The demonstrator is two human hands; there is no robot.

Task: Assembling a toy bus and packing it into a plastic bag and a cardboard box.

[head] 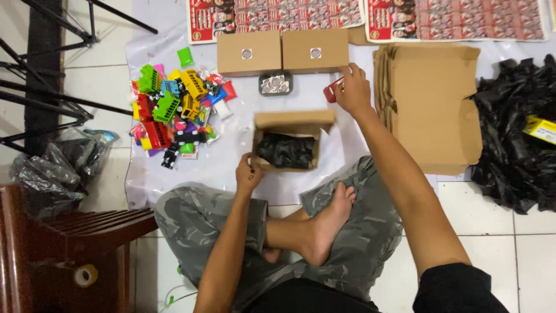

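Observation:
An open brown cardboard box (292, 123) sits on the white sheet in front of my crossed legs, with a black plastic bag (286, 150) inside it and its lid flap up. My left hand (248, 173) grips the box's near left corner. My right hand (352, 90) reaches forward to the right of the box, fingers curled on a small red object (331, 91) beside two closed cardboard boxes (282, 51). A small dark tray of round stickers (275, 83) lies just beyond the open box.
A heap of colourful toy buses and trucks (174, 107) lies at the left. Flat unfolded cardboard boxes (428, 104) are stacked at the right, with a pile of black plastic bags (515, 133) beyond. Printed sheets (370, 17) lie at the top. A wooden bench (63, 243) stands at the lower left.

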